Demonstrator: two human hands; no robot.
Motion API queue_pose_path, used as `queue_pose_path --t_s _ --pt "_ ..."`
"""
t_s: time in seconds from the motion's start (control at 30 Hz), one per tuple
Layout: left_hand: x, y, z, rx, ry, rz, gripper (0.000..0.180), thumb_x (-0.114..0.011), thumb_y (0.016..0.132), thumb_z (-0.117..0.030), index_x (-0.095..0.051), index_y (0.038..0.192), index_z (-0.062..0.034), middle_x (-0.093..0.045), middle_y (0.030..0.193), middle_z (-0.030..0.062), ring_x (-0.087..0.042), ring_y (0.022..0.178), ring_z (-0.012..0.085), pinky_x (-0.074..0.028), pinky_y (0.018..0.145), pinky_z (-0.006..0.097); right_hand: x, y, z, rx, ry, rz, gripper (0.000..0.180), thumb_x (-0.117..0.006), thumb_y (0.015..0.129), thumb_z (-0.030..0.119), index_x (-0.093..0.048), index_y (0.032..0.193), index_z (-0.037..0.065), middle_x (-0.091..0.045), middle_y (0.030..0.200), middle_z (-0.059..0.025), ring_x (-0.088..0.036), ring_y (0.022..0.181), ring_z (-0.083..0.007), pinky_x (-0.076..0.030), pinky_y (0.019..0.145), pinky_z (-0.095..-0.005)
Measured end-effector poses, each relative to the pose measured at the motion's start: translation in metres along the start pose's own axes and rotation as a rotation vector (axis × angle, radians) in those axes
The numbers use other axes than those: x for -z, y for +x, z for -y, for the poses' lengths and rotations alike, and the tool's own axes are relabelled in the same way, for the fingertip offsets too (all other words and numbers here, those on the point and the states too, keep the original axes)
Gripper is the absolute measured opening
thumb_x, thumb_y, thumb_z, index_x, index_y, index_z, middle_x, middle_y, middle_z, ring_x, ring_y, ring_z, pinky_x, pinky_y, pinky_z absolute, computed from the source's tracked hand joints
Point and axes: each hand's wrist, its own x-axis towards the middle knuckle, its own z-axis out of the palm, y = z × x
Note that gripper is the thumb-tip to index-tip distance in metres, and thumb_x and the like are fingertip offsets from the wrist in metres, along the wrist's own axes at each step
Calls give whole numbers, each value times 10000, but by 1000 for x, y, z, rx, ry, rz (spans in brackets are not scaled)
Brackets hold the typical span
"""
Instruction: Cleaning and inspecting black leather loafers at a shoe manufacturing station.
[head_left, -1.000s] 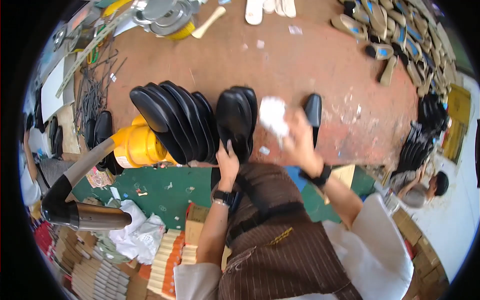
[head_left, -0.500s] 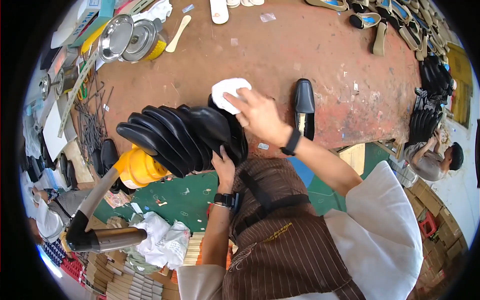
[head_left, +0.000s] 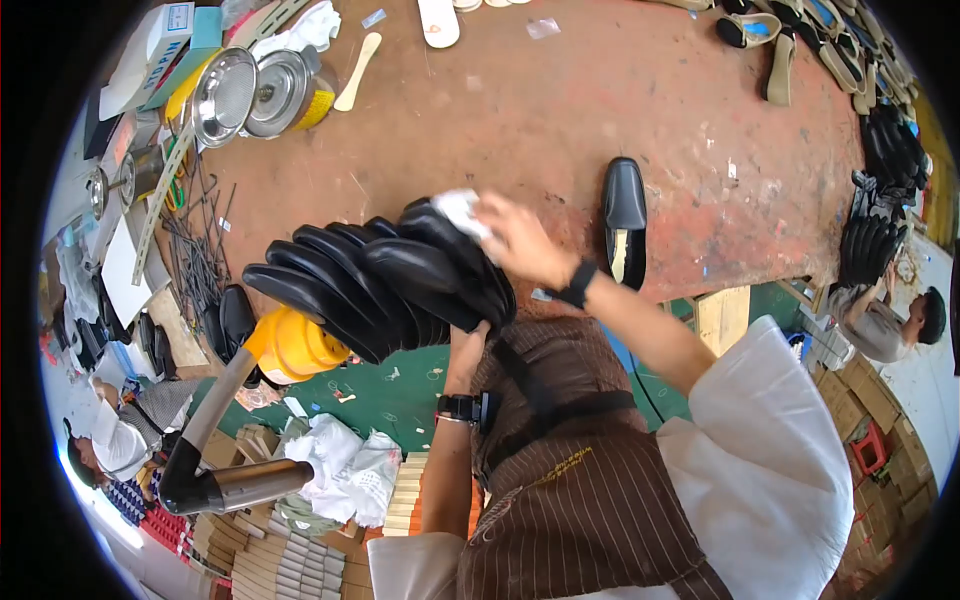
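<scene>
Soles: your left hand [head_left: 468,340] props the fanned stack of black soles [head_left: 375,285] from below at the table's near edge, grip clenched on it.
Cloth: your right hand [head_left: 520,240] presses a white cloth [head_left: 462,210] on the stack's top, grip clenched around it.
Room: bare red table [head_left: 600,90] beyond the stack; a black shoe [head_left: 624,215] just right.
Packages: pale boxes [head_left: 165,35] far left of it.

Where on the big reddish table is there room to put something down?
The table is barest in the middle, between the pots, the single black shoe and the right hand. The left edge by the metal rods and the far right corner are crowded.
</scene>
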Motion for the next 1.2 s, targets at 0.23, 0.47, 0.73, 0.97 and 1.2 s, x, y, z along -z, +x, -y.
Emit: queue_pose_path --t_s 0.23,0.47,0.73,0.97,1.2 --pt "-12 4 -5 -64 136 -4 451 -661 829 -61 -503 1230 73 -564 1203 109 -525 1103 212 -395 974 311 48 -61 -29 -265 146 41 247 -572 791 111 -645 1011 26 -591 1024 -182 -595 950 -378 -495 832 -419" --pt "-4 19 6 78 -249 -37 558 -687 770 -79 -472 1261 74 -553 1220 143 -518 1116 252 -387 991 326 -5 -107 -47 -477 164 457 336 -523 798 134 -631 1093 14 -602 1130 -232 -582 1030 -413 -470 885 -451" --pt "-91 10 -80 -308 625 -400 1100 -697 587 -39 -62 1485 -17 -318 1359 313 -347 1240 468 -265 1074 529 142 -59 -18 -466 67 -683 328 -522 787 -62 -615 1095 5 -580 963 -149 -595 863 -258 -486 751 -342" --pt "-102 26 -67 -456 1218 -463 1210 -839 567 -320 -102 1440 78 -242 1408 306 -260 1314 442 -196 1085 574 62 -18 0 -241 -771 -198 347 -603 721 88 -659 1061 130 -584 973 -128 -604 859 -290 -537 672 -399" --pt "-59 20 -72 -645 702 -198 1226 -802 637 -216 66 1460 51 -268 1394 321 -265 1318 451 -195 1128 486 63 8 35 -183 -332 -300 336 -606 706 32 -679 1030 82 -587 932 -149 -615 848 -314 -528 716 -398"
